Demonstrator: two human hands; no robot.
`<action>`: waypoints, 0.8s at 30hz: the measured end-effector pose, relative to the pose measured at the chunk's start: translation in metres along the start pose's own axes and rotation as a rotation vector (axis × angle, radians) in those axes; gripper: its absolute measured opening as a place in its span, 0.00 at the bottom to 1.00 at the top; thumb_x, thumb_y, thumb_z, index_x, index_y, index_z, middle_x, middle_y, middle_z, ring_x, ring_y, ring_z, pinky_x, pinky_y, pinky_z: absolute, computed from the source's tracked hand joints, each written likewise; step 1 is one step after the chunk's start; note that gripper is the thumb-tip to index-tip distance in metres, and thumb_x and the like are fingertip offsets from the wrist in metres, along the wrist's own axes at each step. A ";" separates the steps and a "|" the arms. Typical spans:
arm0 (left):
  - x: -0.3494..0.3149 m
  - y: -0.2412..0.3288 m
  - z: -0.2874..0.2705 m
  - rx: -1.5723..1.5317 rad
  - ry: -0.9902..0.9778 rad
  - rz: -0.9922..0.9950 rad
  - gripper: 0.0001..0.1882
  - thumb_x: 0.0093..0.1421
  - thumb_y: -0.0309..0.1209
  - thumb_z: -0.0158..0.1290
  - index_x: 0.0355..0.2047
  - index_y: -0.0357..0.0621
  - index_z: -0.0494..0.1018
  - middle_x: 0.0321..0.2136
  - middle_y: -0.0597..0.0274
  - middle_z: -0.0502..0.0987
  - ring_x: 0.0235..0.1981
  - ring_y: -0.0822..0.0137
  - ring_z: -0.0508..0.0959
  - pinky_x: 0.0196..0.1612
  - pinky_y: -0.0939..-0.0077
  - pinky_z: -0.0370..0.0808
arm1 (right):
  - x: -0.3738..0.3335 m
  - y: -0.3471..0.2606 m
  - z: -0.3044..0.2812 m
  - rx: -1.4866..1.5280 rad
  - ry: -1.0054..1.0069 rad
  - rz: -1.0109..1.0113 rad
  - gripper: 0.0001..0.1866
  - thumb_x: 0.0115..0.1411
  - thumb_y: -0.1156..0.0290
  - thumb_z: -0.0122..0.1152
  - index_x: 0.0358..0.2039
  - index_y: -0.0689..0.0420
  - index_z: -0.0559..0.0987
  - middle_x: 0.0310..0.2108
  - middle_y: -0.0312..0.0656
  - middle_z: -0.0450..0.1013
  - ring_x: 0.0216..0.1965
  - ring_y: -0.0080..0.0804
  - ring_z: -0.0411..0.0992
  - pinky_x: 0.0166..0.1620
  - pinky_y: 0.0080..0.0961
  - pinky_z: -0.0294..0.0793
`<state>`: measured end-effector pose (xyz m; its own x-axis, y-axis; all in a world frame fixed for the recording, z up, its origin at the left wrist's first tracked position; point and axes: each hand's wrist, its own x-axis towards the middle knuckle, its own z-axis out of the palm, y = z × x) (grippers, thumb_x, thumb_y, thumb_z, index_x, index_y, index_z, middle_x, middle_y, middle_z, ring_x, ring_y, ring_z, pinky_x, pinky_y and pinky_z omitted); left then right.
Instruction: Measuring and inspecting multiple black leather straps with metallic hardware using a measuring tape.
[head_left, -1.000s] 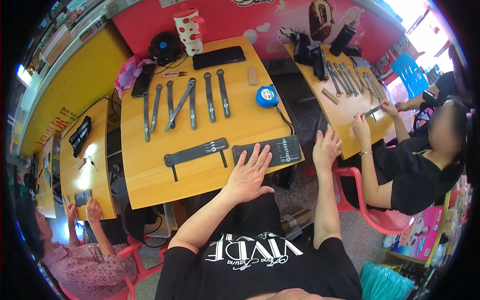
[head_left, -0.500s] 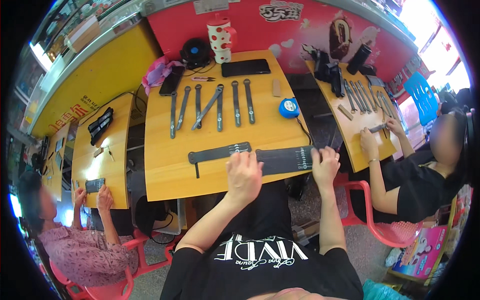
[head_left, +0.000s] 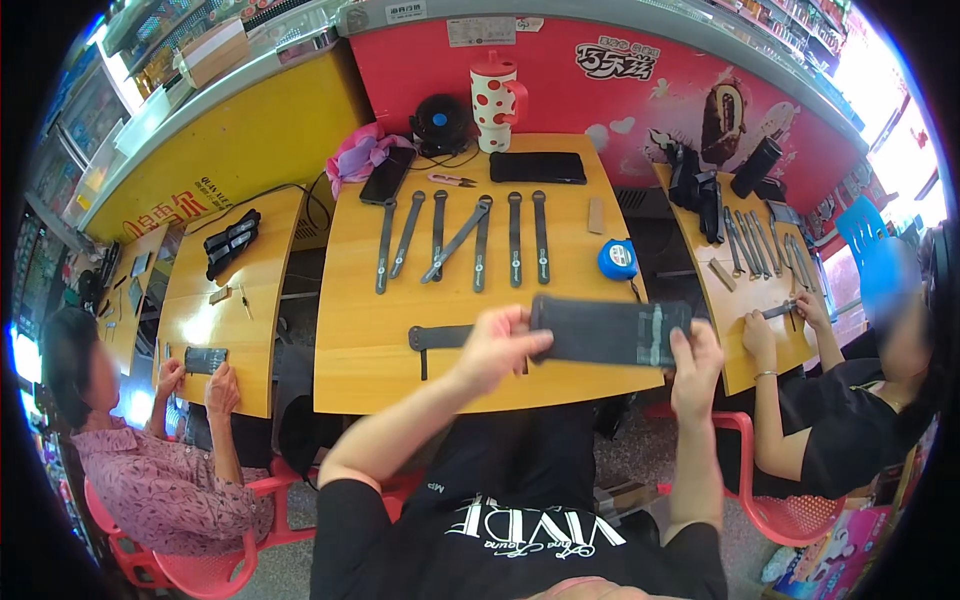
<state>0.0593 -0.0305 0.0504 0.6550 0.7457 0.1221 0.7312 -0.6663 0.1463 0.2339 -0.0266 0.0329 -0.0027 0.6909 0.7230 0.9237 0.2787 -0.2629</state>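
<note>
A wide, dark grey rectangular fabric band (head_left: 597,330) with pale printed marks near one end is stretched level between my hands, raised above the table's front edge. My left hand (head_left: 497,345) pinches its left end, and my right hand (head_left: 696,362) grips the marked right end between thumb and fingers. Partly behind my left hand, a narrower dark strip (head_left: 440,338) with a short thin tab lies on the wooden table (head_left: 360,350). Further back, several slim grey straps (head_left: 480,250) with ring-shaped ends lie in a row, one slanting across others.
A blue tape measure (head_left: 617,259) and small brown strip (head_left: 595,215) lie at the right. Behind the straps are small snips (head_left: 452,180), phone (head_left: 388,175), black case (head_left: 537,167), fan (head_left: 440,122) and dotted tumbler (head_left: 494,105). People handle similar pieces at tables on both sides.
Both hands have lifted the wide band off the table, and it now hangs above the front edge. The whole view has shifted a little. The straps stay where they lay.
</note>
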 end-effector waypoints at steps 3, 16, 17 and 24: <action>0.003 -0.021 -0.005 0.054 -0.098 -0.094 0.52 0.54 0.61 0.52 0.66 0.35 0.51 0.70 0.51 0.44 0.71 0.49 0.41 0.68 0.46 0.44 | 0.032 -0.023 0.045 -0.035 -0.048 -0.115 0.20 0.56 0.62 0.62 0.48 0.55 0.75 0.57 0.52 0.64 0.59 0.49 0.60 0.55 0.45 0.59; 0.116 -0.146 0.062 0.006 -0.030 -0.011 0.53 0.52 0.61 0.54 0.66 0.34 0.50 0.70 0.50 0.44 0.71 0.50 0.42 0.68 0.47 0.45 | 0.111 0.099 0.205 -0.061 -0.026 0.035 0.29 0.58 0.66 0.61 0.59 0.54 0.66 0.62 0.55 0.59 0.62 0.55 0.56 0.54 0.56 0.60; 0.121 -0.149 0.072 -0.041 -0.030 -0.009 0.53 0.53 0.61 0.54 0.66 0.34 0.51 0.70 0.50 0.44 0.71 0.49 0.41 0.68 0.47 0.45 | 0.105 0.098 0.220 -0.120 -0.086 0.017 0.29 0.58 0.67 0.61 0.60 0.54 0.65 0.62 0.55 0.58 0.63 0.56 0.54 0.55 0.57 0.58; 0.140 -0.178 0.119 -0.407 0.743 -0.107 0.23 0.54 0.25 0.57 0.50 0.34 0.70 0.48 0.48 0.72 0.51 0.46 0.70 0.56 0.56 0.64 | 0.076 0.194 0.235 0.057 -0.047 0.595 0.17 0.63 0.63 0.55 0.43 0.64 0.77 0.45 0.54 0.73 0.49 0.52 0.69 0.51 0.47 0.66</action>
<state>0.0437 0.1914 -0.0757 0.1876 0.7100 0.6787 0.5635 -0.6438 0.5177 0.3232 0.2369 -0.1134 0.4906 0.7675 0.4126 0.7498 -0.1306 -0.6487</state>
